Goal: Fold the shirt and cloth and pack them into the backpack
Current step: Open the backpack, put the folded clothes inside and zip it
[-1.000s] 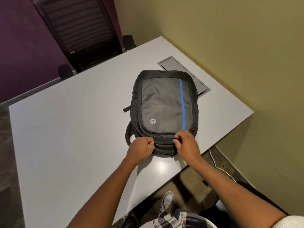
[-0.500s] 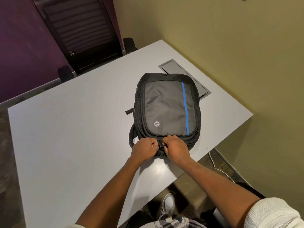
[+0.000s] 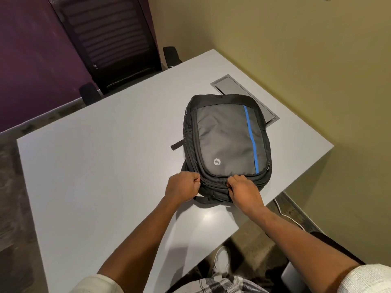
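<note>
**One head-worn view, looking down**

The single wide-angle camera sat above the near edge of the table (image 3: 105, 166), faced forward and steeply down, close enough that both forearms filled the lower frame; the table's far corner tilted.

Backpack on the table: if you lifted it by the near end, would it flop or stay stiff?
The backpack would probably sag some, since its fabric front shows soft creases. It looks full and rounded, so likely heavier than empty. Lying flat on the table, it seems unlikely to roll.
</note>
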The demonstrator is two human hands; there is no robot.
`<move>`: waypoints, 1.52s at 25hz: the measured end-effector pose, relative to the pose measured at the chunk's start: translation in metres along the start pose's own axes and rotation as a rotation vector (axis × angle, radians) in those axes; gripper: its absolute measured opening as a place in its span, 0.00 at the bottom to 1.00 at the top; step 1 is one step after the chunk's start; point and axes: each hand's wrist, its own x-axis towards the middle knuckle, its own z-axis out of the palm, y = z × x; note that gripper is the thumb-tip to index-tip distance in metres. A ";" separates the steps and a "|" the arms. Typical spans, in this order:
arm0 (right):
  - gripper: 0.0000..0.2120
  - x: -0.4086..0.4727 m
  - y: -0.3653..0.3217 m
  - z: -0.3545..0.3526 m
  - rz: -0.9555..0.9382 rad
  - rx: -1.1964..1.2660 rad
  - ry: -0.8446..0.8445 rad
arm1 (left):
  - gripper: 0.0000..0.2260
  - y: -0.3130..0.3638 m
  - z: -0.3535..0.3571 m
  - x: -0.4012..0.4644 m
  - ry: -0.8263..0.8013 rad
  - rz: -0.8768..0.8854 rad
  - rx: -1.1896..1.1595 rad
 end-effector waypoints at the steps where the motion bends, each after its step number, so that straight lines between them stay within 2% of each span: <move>1: 0.05 -0.001 -0.005 0.000 0.018 -0.002 -0.013 | 0.07 0.000 0.000 0.000 0.002 0.014 0.002; 6: 0.11 0.004 -0.041 -0.001 -0.006 0.015 -0.020 | 0.06 -0.003 -0.002 0.001 -0.036 0.068 -0.054; 17: 0.05 0.023 -0.063 0.004 0.045 -0.090 -0.053 | 0.06 -0.034 -0.025 0.043 -0.040 0.175 0.100; 26: 0.06 0.015 -0.060 0.004 0.094 -0.073 -0.023 | 0.09 -0.064 -0.055 0.101 0.050 0.073 0.187; 31: 0.04 0.007 -0.057 0.002 0.108 -0.056 -0.022 | 0.04 -0.059 -0.059 0.117 0.099 -0.026 0.197; 36: 0.06 0.002 -0.053 0.001 0.104 -0.083 -0.018 | 0.05 -0.049 -0.058 0.122 0.124 -0.103 0.160; 38: 0.05 -0.001 -0.049 0.000 0.089 -0.030 -0.027 | 0.06 -0.050 -0.051 0.119 0.111 -0.160 0.059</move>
